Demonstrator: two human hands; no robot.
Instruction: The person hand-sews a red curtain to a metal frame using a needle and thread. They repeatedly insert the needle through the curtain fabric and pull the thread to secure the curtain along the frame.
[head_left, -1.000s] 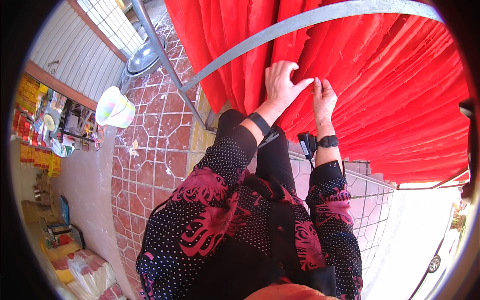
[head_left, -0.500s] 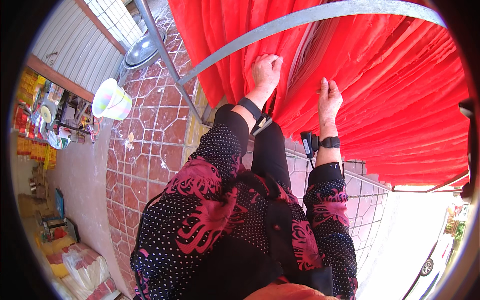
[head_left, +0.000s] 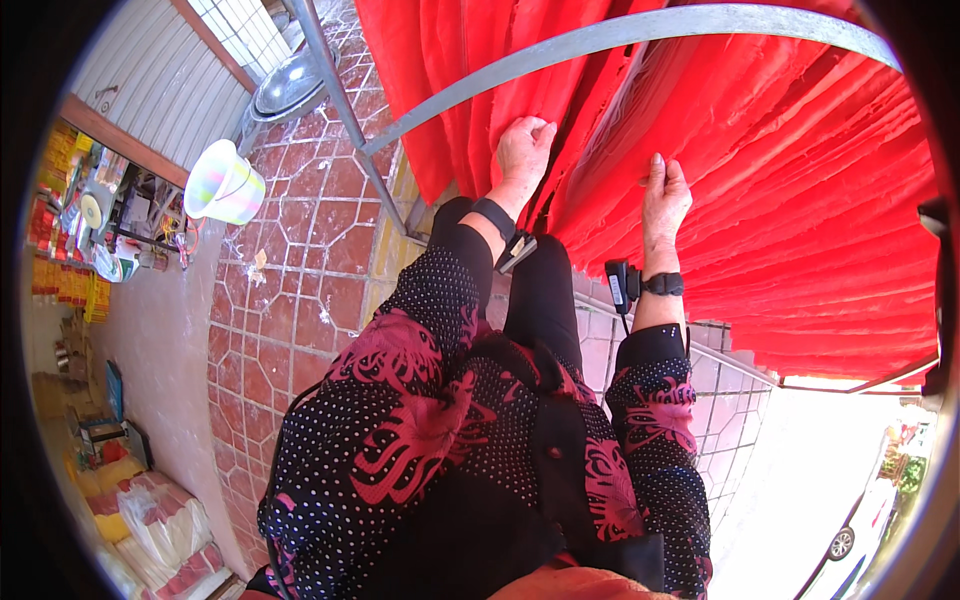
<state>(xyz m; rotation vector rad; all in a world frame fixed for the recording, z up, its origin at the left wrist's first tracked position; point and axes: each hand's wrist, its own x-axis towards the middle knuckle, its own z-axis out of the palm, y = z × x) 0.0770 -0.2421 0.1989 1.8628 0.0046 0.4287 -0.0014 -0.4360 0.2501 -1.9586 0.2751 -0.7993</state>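
Folds of red cloth point(head_left: 800, 190) hang in many layers in front of me, split by a narrow dark gap. On the gap's left side, my left hand point(head_left: 525, 158) is closed with curled fingers on the edge of the left red cloth layers point(head_left: 450, 90). To the right of the gap, my right hand point(head_left: 664, 200) is closed in a pinch against the right-hand layers; its fingertips are partly hidden. Pale, frayed-looking layer edges point(head_left: 622, 105) show between the hands. Each wrist has a dark strap, and a small black device point(head_left: 620, 286) sits by the right one.
A curved grey metal bar point(head_left: 600, 55) arches over the cloth, joined to a metal post point(head_left: 335, 85) on the left. A pale bucket point(head_left: 225, 185), a metal basin point(head_left: 290, 85) and stocked shelves stand left. Red tiles point(head_left: 290, 300) cover the floor; a car point(head_left: 850, 540) is at far right.
My left hand has shifted slightly left and down, and the dark gap beside it shows wider. My right hand stays nearly in place, a touch further right.
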